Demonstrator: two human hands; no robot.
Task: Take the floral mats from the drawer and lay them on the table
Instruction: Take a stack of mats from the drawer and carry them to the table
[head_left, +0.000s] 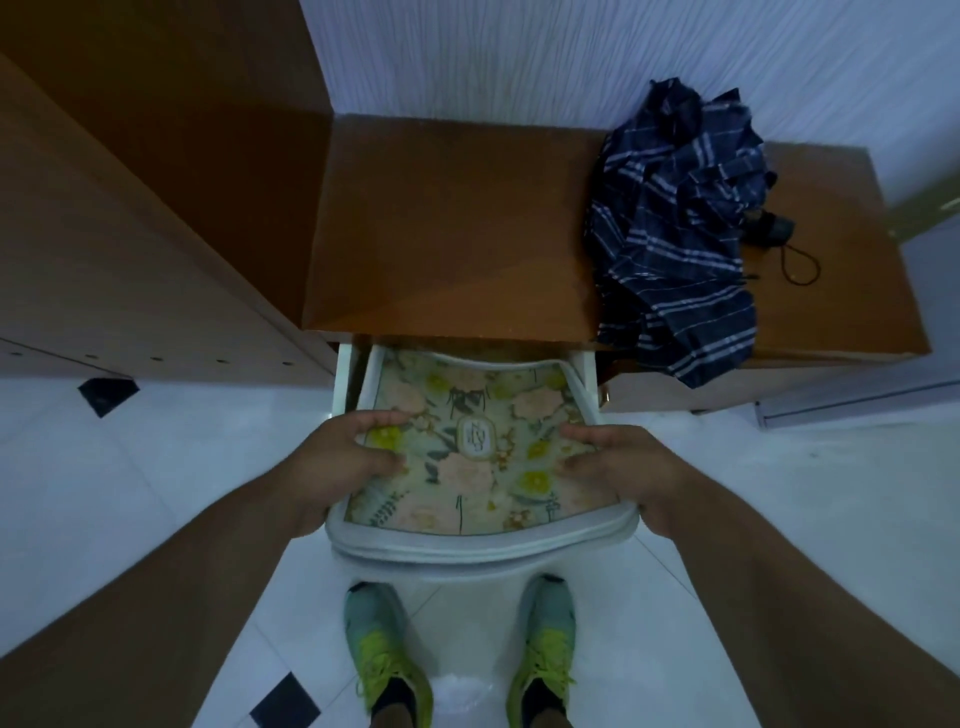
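Down at the front edge of the table (457, 218), a white drawer (344, 382) stands pulled out, and the mats (467, 467) lie stacked in it, reaching past its front toward the person. Their top face shows pale pink flowers, yellow blooms and green leaves, with a small oval label near the middle. Grey-white borders of several mats show in layers along the near edge, so the stack holds more than one; how many cannot be told.

Both hands grip the stack by its sides. The left hand (343, 457) closes on the left side, thumb and fingers lying on the printed face, the palm wrapped around the border. The right hand (618, 462) does the same on the right side, fingers curled over onto the flowers. The near edge of the stack bows downward between the two hands, while the far edge sits back under the table's front edge, inside the drawer.

On the brown table top, toward its right end, lies a folded umbrella (675, 228) of dark blue cloth with pale stripes, its black handle and cord beside it; part of the cloth hangs over the front edge. A taller brown cabinet (130, 208) stands against the table's left end. Below, on the white tiled floor (156, 441), two shoes (387, 644) in teal and lime point toward the drawer.
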